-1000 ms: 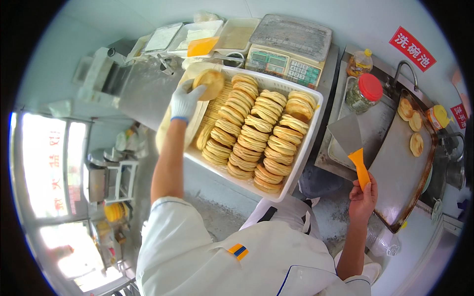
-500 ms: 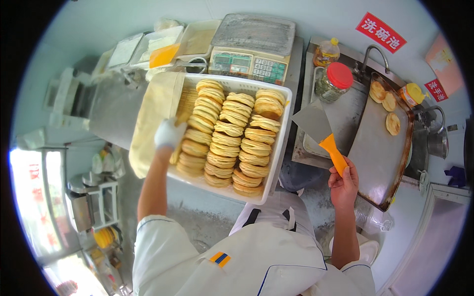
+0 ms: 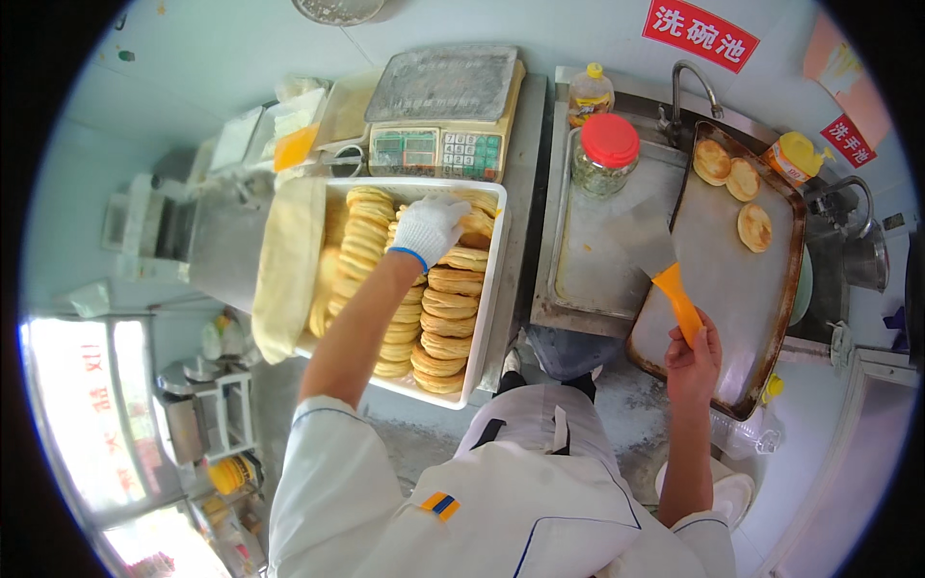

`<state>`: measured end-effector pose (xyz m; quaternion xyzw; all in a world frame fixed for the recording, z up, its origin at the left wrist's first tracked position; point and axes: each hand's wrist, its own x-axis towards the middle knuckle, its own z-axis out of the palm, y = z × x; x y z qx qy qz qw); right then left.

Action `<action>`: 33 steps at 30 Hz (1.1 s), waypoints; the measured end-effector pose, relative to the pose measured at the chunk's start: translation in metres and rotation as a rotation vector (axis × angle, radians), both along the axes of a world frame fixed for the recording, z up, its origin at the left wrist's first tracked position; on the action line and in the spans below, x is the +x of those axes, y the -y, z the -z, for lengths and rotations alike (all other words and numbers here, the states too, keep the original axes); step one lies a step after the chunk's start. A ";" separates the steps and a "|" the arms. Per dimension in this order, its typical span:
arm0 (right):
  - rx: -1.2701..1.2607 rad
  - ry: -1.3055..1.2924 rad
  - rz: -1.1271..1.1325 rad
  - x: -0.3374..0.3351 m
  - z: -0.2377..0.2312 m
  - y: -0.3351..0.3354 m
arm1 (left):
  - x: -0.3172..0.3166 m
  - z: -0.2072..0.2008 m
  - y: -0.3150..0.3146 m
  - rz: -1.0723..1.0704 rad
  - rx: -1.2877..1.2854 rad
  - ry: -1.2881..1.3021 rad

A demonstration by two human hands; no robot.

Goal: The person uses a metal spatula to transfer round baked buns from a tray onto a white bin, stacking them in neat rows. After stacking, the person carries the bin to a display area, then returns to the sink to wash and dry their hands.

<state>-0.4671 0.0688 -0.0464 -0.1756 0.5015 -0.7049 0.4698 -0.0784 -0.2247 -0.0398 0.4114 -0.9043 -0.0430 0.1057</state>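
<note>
My left hand (image 3: 431,229), in a white knit glove with a blue cuff, reaches over a white plastic crate (image 3: 501,260). Its fingers stretch across the far end of the rows of round flaky flatbreads (image 3: 450,326) and touch them; the fingertips are partly hard to make out. Bare and closed, my right hand (image 3: 694,347) grips the orange handle of a scraper (image 3: 679,303). The scraper's wide metal blade, blurred, points away to the upper left, over the edge of a dark-rimmed baking tray (image 3: 725,299). Three browned flatbreads (image 3: 754,226) lie toward that tray's far end.
A yellowish cloth (image 3: 289,270) hangs over the crate's left side. Behind the crate stands a scale (image 3: 438,106). Between crate and tray are a metal sink counter (image 3: 588,260), a red-lidded jar (image 3: 605,159) and a bottle (image 3: 591,94). A faucet (image 3: 694,91) rises behind.
My left hand has moved right, from the crate's left row to the far end of the right-hand rows. My right hand and the scraper have shifted slightly right, and the view has shifted too.
</note>
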 end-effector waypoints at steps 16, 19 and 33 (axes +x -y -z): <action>0.029 -0.039 0.031 -0.018 0.004 -0.002 | -0.009 -0.007 0.016 0.165 -0.003 0.182; -0.002 -0.076 -0.012 -0.006 -0.002 0.004 | 0.000 -0.015 0.015 0.114 0.033 0.076; -0.064 -0.152 -0.106 0.058 -0.014 0.037 | 0.293 0.002 -0.009 -1.026 0.600 -1.424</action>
